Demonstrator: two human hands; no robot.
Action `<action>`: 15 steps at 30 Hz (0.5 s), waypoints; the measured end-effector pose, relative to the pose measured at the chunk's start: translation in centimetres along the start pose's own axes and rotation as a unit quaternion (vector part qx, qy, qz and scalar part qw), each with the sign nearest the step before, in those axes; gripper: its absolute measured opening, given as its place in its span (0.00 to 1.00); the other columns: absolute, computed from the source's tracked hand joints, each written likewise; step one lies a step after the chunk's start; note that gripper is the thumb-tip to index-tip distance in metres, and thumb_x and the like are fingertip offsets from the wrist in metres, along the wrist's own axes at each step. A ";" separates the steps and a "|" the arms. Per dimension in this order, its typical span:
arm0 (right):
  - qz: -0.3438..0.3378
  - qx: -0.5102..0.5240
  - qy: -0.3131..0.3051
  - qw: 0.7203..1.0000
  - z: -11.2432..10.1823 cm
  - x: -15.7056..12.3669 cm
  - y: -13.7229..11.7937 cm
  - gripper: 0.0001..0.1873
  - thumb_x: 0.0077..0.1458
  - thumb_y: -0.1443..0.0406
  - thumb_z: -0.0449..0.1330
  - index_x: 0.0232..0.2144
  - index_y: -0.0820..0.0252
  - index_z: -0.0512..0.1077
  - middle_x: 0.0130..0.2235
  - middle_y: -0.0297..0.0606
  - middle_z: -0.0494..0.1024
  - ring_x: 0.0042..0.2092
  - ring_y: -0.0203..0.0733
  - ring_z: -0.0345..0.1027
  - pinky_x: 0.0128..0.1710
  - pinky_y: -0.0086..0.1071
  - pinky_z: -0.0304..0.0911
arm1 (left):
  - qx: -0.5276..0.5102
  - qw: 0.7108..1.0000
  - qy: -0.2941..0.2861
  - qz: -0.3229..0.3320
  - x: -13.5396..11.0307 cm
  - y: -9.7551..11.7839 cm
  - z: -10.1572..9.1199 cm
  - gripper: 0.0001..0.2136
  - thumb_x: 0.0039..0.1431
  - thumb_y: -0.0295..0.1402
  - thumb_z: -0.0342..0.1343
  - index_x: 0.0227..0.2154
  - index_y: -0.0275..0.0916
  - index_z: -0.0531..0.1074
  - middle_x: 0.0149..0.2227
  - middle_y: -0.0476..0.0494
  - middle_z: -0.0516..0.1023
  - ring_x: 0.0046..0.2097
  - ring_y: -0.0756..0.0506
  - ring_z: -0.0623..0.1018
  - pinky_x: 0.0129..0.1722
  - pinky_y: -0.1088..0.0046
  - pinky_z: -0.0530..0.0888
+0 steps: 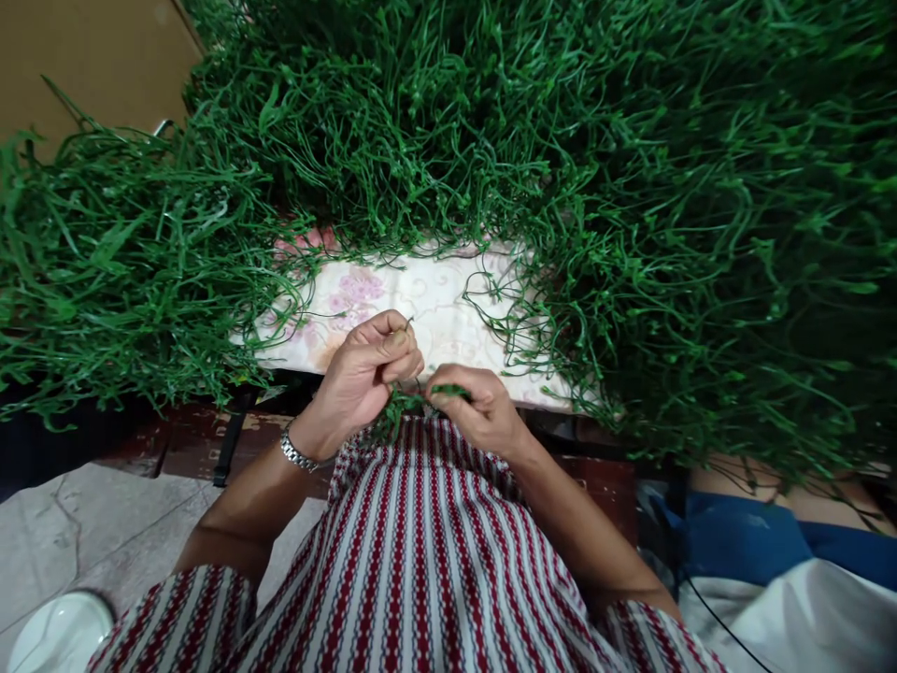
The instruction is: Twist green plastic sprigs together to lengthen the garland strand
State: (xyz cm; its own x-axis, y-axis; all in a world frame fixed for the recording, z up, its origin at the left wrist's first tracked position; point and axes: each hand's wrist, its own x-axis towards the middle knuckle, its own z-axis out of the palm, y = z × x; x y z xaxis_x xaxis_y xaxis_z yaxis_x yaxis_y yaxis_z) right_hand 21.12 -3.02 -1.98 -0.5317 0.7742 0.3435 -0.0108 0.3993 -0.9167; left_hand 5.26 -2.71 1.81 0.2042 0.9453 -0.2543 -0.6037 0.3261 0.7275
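Note:
My left hand, with a metal watch on its wrist, is closed in a pinch. A thin dark stem tip sticks out above its thumb. Close beside it, my right hand is wrapped round a small bunch of green stems. More green strands hang below and between the two hands, in front of the striped clothing. Both hands are over the near edge of a white flowered cloth. The exact hold of the fingertips is partly hidden.
A large heap of thin green stems covers the back and right, and another pile lies at left. Loose stems trail onto the cloth. A white round object is on the tiled floor; blue fabric is at lower right.

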 end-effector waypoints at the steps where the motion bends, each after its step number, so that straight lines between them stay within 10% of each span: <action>1: 0.012 -0.002 0.061 0.998 0.0 0.0 0.1 0.07 0.58 0.67 0.52 0.29 0.61 0.67 0.26 0.32 0.68 0.26 0.30 0.61 0.27 0.24 0.57 | 0.007 1.000 0.000 0.012 0.0 0.2 0.0 0.13 0.47 0.32 0.61 0.20 0.36 0.60 0.12 0.57 0.55 0.17 0.56 0.55 0.24 0.77 0.57; 8: -0.044 -0.137 0.343 0.928 -2.5 0.6 -0.1 0.10 0.58 0.61 0.53 0.29 0.60 0.68 0.41 0.41 0.67 0.44 0.40 0.63 0.44 0.36 0.61 | 0.037 0.993 0.038 0.108 0.7 0.9 0.0 0.11 0.49 0.30 0.59 0.21 0.36 0.62 0.14 0.57 0.59 0.18 0.56 0.59 0.25 0.76 0.60; 15: -0.057 -0.089 0.265 0.958 -3.6 1.9 -1.7 0.04 0.61 0.66 0.49 0.36 0.58 0.63 0.28 0.32 0.68 0.23 0.31 0.62 0.25 0.28 0.63 | 0.082 0.985 0.052 0.140 1.6 1.3 0.5 0.11 0.47 0.30 0.61 0.20 0.36 0.63 0.15 0.56 0.60 0.18 0.56 0.60 0.23 0.78 0.58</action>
State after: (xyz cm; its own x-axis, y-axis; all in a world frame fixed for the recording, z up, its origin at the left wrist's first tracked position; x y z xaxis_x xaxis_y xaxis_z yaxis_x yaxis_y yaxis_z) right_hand 23.15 -0.43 1.02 -0.0302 0.8423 0.5382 0.1261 0.5373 -0.8339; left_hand 5.21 -0.79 2.65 -0.0383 0.9954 -0.0877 -0.4915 0.0576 0.8690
